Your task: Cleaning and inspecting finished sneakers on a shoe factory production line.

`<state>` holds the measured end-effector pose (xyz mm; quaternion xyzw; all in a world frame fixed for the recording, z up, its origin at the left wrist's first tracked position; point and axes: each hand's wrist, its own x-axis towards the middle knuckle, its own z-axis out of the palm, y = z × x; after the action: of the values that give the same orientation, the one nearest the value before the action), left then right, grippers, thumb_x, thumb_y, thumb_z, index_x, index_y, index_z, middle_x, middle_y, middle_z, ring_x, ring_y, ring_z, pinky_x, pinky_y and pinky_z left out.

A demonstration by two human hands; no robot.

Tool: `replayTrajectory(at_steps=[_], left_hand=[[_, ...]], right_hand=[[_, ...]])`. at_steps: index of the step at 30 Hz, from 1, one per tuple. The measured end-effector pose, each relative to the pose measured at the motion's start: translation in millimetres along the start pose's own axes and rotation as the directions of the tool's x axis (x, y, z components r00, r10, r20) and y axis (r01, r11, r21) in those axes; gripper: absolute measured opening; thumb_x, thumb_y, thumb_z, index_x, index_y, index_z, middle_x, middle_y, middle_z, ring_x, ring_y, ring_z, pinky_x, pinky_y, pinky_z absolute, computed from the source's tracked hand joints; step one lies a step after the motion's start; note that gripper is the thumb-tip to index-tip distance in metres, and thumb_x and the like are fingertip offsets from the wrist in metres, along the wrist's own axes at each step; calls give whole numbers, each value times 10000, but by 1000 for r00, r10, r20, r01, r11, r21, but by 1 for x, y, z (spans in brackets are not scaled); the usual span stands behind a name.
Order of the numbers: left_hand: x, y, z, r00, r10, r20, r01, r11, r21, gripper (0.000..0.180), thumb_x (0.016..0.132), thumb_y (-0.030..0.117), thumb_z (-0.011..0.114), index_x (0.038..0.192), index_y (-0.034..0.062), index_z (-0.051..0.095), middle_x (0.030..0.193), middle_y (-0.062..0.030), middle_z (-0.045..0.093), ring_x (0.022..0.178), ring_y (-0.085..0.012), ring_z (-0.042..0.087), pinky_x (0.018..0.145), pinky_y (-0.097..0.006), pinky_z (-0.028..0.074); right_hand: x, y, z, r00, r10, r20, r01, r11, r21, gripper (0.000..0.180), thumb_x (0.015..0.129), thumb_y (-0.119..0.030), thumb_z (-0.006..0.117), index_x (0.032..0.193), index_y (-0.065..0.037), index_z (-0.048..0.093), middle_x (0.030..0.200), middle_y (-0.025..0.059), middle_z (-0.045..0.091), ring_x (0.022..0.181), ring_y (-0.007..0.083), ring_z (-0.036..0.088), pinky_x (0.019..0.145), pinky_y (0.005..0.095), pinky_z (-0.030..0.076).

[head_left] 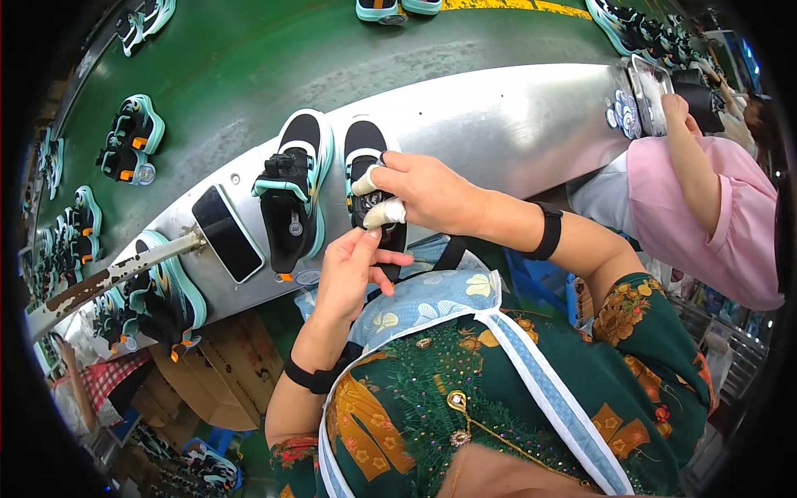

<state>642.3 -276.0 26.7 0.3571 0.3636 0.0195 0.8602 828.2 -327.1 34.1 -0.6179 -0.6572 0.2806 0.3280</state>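
Observation:
Two black shoes with teal soles lie side by side on a metal ledge (498, 124). My right hand (427, 195), with white tape on two fingertips, grips the right shoe (365, 153) at its middle. My left hand (353, 270) touches the same shoe from below, at its heel end, with fingers pinching near the taped fingertip. The left shoe (292, 195) lies free beside them, its strap up.
A dark phone (227, 232) lies face up on the ledge left of the shoes, next to a worn metal bar (108, 278). More shoes (133, 137) ride a green conveyor beyond. A person in pink (706, 199) works at my right. Cardboard boxes (224, 373) sit below.

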Motion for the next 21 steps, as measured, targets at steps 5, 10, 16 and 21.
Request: replayTrajectory(at_steps=[5,10,16,21], left_hand=[[1,-2,6,1000,11,6,-11,1000,-14,324,996,255,450,1042,-44,564,927,-123,623,777,-211,683,419,-233,498],[1,-4,7,999,-4,-44,3,1000,-22,306,991,246,459,1033,-39,564,882,-159,661,701,-177,663,439,-220,480],[-50,39,-20,995,96,-32,-76,918,389,251,956,143,505,1112,-43,570,1113,-135,619,861,-169,642,620,-263,519],[-13,20,-80,539,761,-362,-324,584,744,279,893,112,577,1146,0,606,997,-107,651,852,-157,602,754,-300,493]], right_hand=[[4,3,-12,994,-28,102,14,990,141,333,740,-212,743,1021,-67,636,827,120,537,750,303,575,652,383,470],[-6,-18,12,982,40,-185,-66,989,-133,336,740,-217,749,987,-43,602,771,138,541,686,336,568,602,390,466],[12,-15,-38,968,130,214,-146,987,64,247,802,-232,686,970,-53,654,920,168,651,854,327,634,720,382,491],[88,-16,-37,979,-46,197,35,998,60,618,696,-187,783,1269,-144,555,890,99,606,712,227,561,673,328,477]])
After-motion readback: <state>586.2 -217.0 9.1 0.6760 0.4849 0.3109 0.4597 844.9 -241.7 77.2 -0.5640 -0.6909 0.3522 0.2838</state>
